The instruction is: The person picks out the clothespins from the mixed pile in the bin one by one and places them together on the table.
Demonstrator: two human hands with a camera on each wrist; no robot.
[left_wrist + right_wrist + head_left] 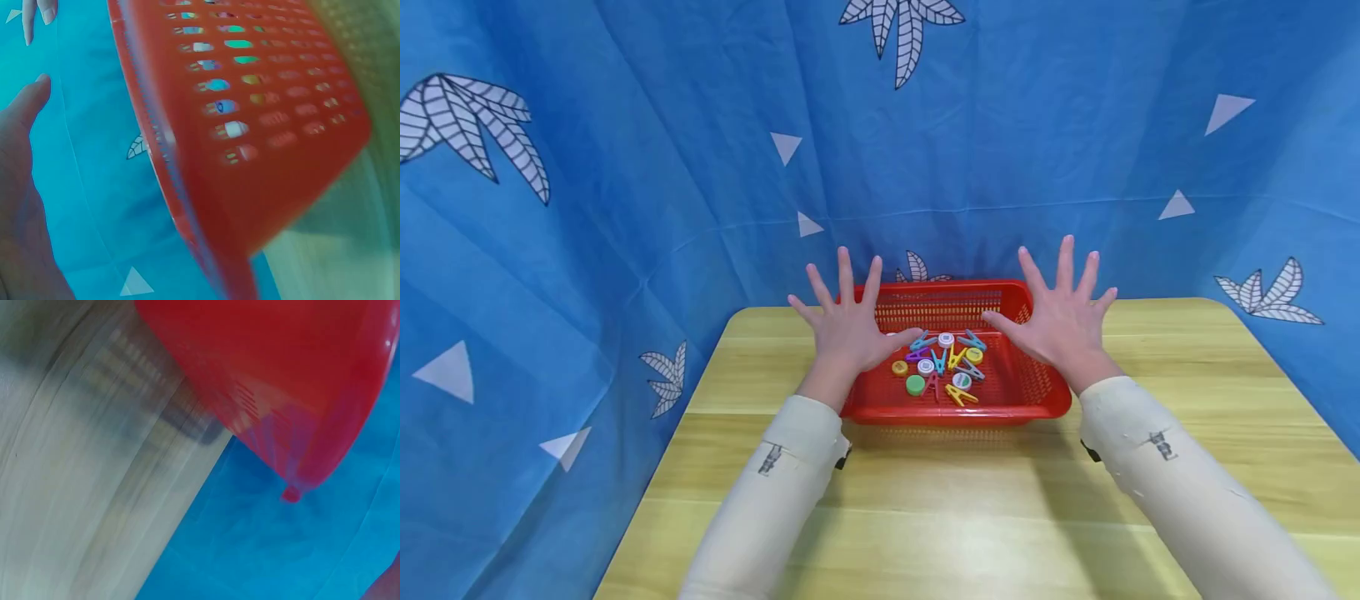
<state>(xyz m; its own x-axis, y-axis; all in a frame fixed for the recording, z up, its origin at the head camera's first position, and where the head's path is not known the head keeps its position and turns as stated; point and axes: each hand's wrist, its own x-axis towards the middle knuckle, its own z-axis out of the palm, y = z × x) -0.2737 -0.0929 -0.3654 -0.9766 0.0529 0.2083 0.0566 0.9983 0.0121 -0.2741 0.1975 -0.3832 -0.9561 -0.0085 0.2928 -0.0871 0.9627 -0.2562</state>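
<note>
Your left hand (853,337) and right hand (1060,333) hover, empty, fingers spread, by the red plastic basket (1011,383) of clothespins (961,395) and bottle caps (915,385) on the table (925,517), a probably light, slightly flexible load best gripped by its rim (955,413).

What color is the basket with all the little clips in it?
The basket is red; it shows best in the head view.

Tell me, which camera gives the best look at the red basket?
The head view: it shows nearly the whole red basket, rim and inside. The left wrist view catches only rim and slotted outer wall, close up; the right wrist view, just part of the outside.
</note>
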